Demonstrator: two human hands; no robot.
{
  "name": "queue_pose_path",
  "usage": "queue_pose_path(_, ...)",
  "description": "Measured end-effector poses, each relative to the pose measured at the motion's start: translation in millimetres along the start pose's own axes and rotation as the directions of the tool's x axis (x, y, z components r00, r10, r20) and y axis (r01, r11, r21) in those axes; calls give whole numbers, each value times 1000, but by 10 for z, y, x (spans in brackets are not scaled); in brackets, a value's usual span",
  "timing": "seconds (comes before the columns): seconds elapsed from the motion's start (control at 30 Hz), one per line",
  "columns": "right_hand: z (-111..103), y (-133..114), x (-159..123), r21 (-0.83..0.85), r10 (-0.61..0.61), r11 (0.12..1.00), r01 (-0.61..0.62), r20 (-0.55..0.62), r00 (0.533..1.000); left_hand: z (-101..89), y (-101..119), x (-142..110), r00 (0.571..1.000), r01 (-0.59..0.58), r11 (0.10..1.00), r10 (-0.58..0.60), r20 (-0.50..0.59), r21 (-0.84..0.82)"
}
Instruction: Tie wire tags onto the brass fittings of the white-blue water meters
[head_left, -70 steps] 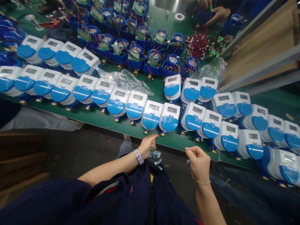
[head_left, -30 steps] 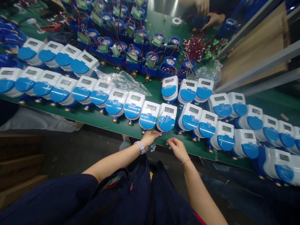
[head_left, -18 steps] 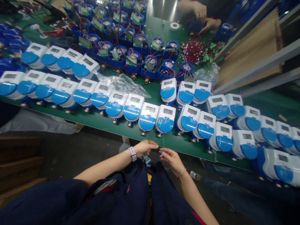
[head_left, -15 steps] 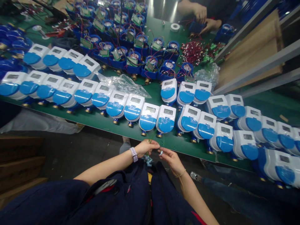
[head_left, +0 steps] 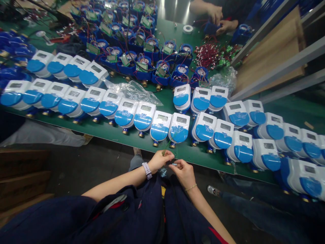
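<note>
My left hand point(head_left: 158, 161), with a watch on the wrist, is closed around a bunch of thin green wires point(head_left: 165, 148). Their ends stick up past the fingers, and a cluster of small light-blue tags point(head_left: 163, 172) dangles below the palm. Just to the right, my right hand point(head_left: 185, 173) pinches one small light-blue tag point(head_left: 174, 164) between thumb and fingers. Both hands are in front of the table edge, fingertips close but apart. The nearest white-and-blue water meter point(head_left: 179, 128) stands on the table just beyond them, its brass fitting toward me.
Rows of similar meters point(head_left: 146, 116) line the green table point(head_left: 119, 138). Behind them are open blue meters with circuit boards point(head_left: 144, 64), plastic film point(head_left: 134, 91) and red wires point(head_left: 207, 56). Across the table, another person's hands point(head_left: 215, 18) handle a blue part. A metal frame point(head_left: 276, 73) stands at right.
My hands have moved slightly apart at the fingertips, and my right hand has turned with the small tag. The green wires now stick up more visibly from my left hand.
</note>
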State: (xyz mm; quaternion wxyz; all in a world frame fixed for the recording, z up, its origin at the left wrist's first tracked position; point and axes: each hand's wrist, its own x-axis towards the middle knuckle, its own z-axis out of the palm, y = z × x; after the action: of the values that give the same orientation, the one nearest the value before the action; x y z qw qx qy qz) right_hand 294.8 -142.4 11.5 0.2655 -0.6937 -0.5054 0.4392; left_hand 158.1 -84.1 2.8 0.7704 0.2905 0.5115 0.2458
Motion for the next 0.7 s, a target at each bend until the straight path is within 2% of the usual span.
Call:
queue_pose_path(0.17, 6, -13, 0, -33, -16, 999, 16, -2, 1000, 3, 30, 8, 999, -24, 1000, 24, -23, -8)
queue_pose_path(0.53, 18, -31, -8, 2, -16, 1000, 16, -4, 1000, 58, 8, -1, 999, -38, 999, 38, 8, -37)
queue_pose_path(0.7, 25, -36, -16, 15, 3, 1000, -3, 2, 1000, 54, -17, 14, 999, -32, 999, 32, -20, -27)
